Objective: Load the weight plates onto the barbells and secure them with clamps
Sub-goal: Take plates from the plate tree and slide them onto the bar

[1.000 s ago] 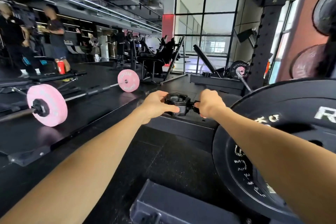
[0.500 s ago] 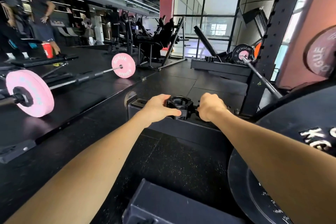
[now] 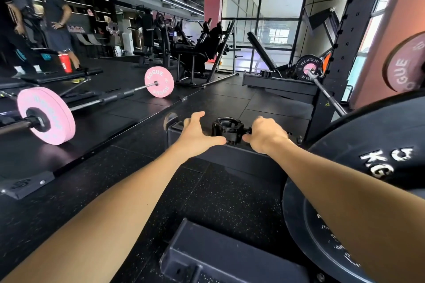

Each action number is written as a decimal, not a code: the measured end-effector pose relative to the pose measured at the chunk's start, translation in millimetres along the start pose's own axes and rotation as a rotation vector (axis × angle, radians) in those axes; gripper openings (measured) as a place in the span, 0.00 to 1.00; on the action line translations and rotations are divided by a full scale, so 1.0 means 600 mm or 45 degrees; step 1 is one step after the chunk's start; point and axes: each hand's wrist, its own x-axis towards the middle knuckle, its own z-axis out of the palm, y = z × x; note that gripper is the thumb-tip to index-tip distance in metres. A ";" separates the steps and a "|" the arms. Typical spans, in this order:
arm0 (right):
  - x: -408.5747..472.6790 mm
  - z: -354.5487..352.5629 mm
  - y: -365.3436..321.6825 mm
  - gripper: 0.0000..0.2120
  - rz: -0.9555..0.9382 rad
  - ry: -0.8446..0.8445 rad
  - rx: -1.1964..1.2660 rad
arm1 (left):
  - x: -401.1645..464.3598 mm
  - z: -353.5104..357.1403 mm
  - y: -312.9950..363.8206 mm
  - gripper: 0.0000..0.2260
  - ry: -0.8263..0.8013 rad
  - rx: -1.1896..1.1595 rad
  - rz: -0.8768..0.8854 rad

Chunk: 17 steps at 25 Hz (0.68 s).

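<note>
A black weight plate point(image 3: 372, 167) looms right of the right hand point(image 3: 266, 136), whose grip pinches the clamp point(image 3: 230, 130). The left hand point(image 3: 197, 135) has let go, grip now wide, just beside it. Likely the clamp goes onto a sleeve next. Far left lies a pink-plated barbell point(image 3: 103, 99).

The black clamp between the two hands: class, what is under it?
The clamp rests on a black block on the floor. The contact underneath is hidden by the left hand and right hand.
</note>
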 end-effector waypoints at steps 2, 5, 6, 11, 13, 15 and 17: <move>-0.036 -0.013 0.001 0.19 -0.041 0.017 -0.018 | -0.035 -0.013 0.007 0.42 0.031 0.037 0.010; -0.103 -0.026 -0.001 0.21 -0.151 0.036 -0.044 | -0.106 -0.030 0.025 0.37 0.020 0.079 0.039; -0.127 -0.030 -0.001 0.22 -0.188 0.041 -0.059 | -0.131 -0.034 0.031 0.36 0.016 0.093 0.041; -0.270 -0.076 0.044 0.31 -0.228 0.062 -0.038 | -0.270 -0.030 0.089 0.35 -0.001 0.163 0.105; -0.326 -0.101 0.088 0.31 -0.195 0.094 -0.020 | -0.322 -0.007 0.125 0.34 -0.028 0.169 0.159; -0.377 -0.125 0.137 0.30 -0.138 0.132 -0.021 | -0.366 0.028 0.159 0.34 -0.066 0.159 0.210; -0.421 -0.146 0.190 0.29 -0.071 0.179 -0.043 | -0.399 0.070 0.189 0.34 -0.113 0.136 0.257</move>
